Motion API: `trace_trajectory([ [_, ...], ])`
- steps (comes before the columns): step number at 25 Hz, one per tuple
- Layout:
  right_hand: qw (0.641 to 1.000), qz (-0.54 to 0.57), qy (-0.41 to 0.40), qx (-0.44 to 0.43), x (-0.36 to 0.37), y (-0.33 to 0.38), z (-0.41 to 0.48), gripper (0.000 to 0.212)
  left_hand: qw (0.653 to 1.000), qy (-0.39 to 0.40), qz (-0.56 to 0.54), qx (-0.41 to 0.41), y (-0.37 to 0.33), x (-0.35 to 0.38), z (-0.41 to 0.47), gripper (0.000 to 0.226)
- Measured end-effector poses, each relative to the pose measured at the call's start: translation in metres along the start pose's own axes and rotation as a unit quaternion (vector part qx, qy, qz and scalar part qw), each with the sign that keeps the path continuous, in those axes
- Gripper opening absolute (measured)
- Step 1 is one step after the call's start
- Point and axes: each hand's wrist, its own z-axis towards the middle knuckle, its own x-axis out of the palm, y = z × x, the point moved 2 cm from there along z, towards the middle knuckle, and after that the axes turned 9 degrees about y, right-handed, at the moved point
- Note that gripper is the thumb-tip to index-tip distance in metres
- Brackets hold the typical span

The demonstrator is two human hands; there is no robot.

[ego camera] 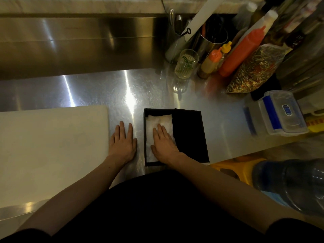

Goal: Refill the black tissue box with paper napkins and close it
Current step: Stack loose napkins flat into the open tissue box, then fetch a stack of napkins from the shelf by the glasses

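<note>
Already the refill looks mostly done, but the closing is not. The box (pixel 175 137) stands on the steel counter (pixel 87 92), at its near edge, right in front of the person. Its left part is open and white napkins (pixel 157 120) lie inside, filling that opening from far side to near side. The lid (pixel 190 134) covers only the right part of the box, so I judge it is about half closed; if it slides or only rests there, I cannot tell.

The right hand (pixel 164 144) lies flat on the napkins, fingers spread a little and pointing away, holding nothing; it seems to press the stack down. The left hand (pixel 122 142) is also flat and open, empty, resting on the counter just left of the box, between the box and a white board (pixel 52 146). It does not touch the box as far as I see.

No more loose napkins show on the counter, so probably no more go in. What is left, I think: take the right hand out and bring the lid over the open left part. Bottles (pixel 242 55) and a glass (pixel 186 64) stand well apart at the far right
</note>
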Motion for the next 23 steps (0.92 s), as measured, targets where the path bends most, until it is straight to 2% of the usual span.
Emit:
trace_trajectory([
  [4, 1.000, -0.006, -0.003, 0.000, -0.002, 0.000, -0.001, 0.069, 1.000, 0.023, 0.006, 0.007, 0.000, -0.005, -0.002, 0.067],
  [10, 0.995, 0.009, -0.094, -0.014, -0.015, 0.008, -0.014, 0.061, 0.998, 0.058, 0.006, 0.034, 0.003, -0.020, -0.005, 0.066],
  [17, 0.981, 0.025, -0.185, -0.051, -0.048, 0.018, -0.030, 0.048, 0.995, -0.021, -0.008, 0.096, -0.004, -0.056, -0.016, 0.051],
  [23, 0.967, 0.019, -0.231, -0.105, -0.086, 0.016, -0.045, 0.041, 0.990, -0.099, -0.020, 0.100, -0.022, -0.100, -0.037, 0.053],
])
